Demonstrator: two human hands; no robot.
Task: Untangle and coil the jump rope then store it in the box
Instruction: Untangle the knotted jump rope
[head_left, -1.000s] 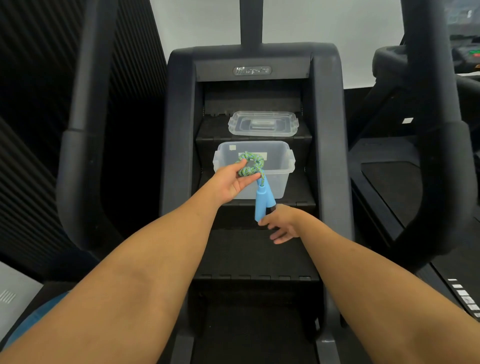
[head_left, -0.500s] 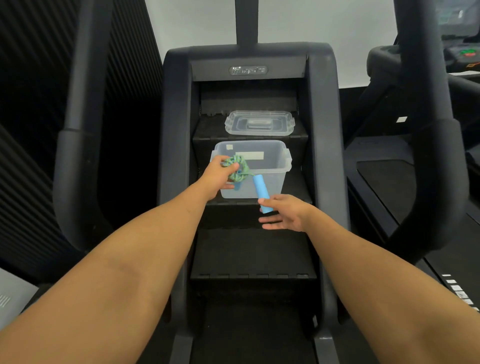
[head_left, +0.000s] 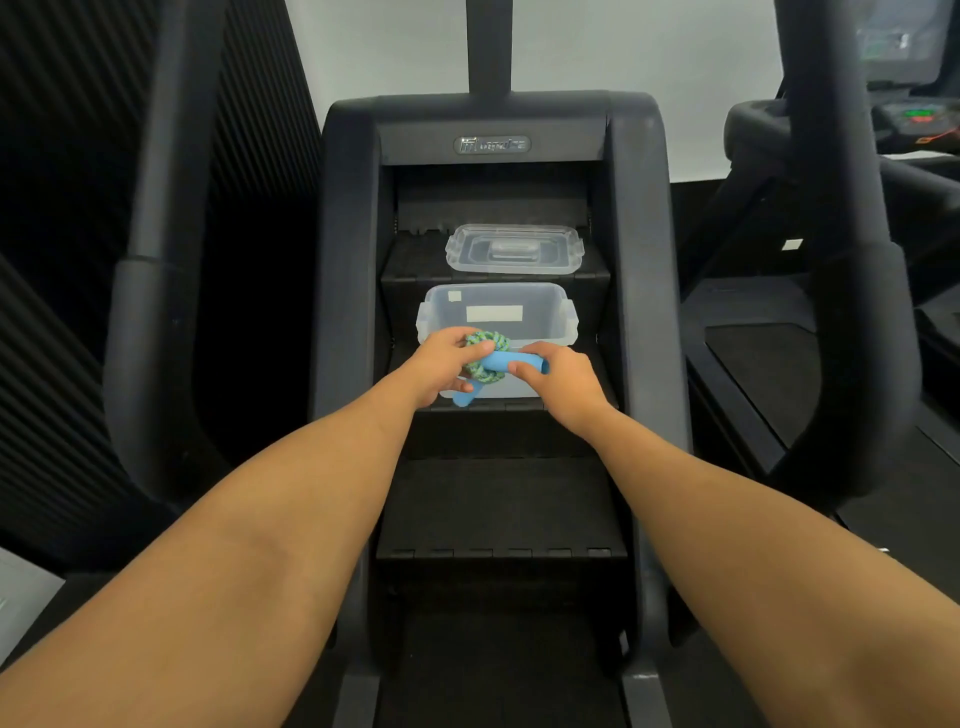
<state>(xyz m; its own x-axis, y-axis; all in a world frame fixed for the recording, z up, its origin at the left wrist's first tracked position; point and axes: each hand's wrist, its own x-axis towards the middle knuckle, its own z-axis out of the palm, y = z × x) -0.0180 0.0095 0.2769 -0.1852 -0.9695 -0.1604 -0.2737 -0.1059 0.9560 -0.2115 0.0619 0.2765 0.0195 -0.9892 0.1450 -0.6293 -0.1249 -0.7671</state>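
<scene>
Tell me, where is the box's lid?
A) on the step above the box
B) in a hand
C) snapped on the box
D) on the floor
A: the clear lid lies flat on the step just above the open box, apart from it.

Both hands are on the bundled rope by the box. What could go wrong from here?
The green coil, gripped by the left hand, may unravel on release. The lower blue handle hangs in front of the box's near wall and may catch the rim going in.
</scene>
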